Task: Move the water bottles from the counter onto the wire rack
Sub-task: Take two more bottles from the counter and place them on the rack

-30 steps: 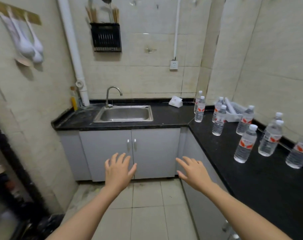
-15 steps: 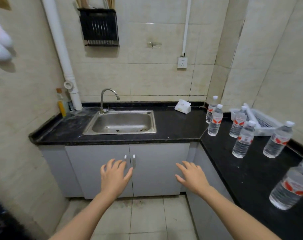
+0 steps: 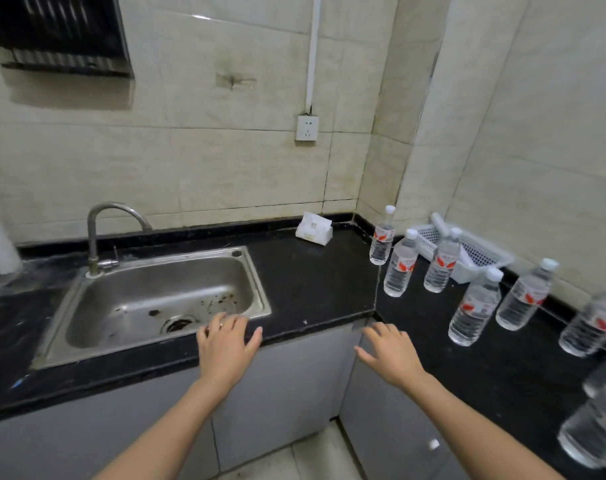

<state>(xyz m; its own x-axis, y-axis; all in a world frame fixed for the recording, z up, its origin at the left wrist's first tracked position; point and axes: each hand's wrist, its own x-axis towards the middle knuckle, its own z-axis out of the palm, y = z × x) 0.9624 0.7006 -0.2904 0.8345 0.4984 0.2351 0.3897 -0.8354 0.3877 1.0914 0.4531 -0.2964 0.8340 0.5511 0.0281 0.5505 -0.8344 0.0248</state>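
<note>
Several clear water bottles with white caps and red-marked labels stand upright on the black counter [image 3: 315,289] along the right wall. The farthest bottle [image 3: 382,237] is in the corner, with two more [image 3: 399,268] [image 3: 442,263] beside it and others [image 3: 474,308] [image 3: 526,296] nearer. My left hand [image 3: 225,344] hovers open over the counter's front edge by the sink. My right hand [image 3: 389,351] is open at the counter's inner corner, left of the bottles, touching none. No wire rack for the bottles is visible.
A steel sink [image 3: 156,303] with a tap [image 3: 100,233] fills the left counter. A white tissue pack [image 3: 313,228] lies at the back. A white plastic basket [image 3: 467,251] sits behind the bottles. A dark holder [image 3: 59,32] hangs on the wall. Grey cabinet doors [image 3: 280,393] are below.
The view has closed in on the counter and tilted down. Both open hands have risen from in front of the cabinet doors to the counter's edge.
</note>
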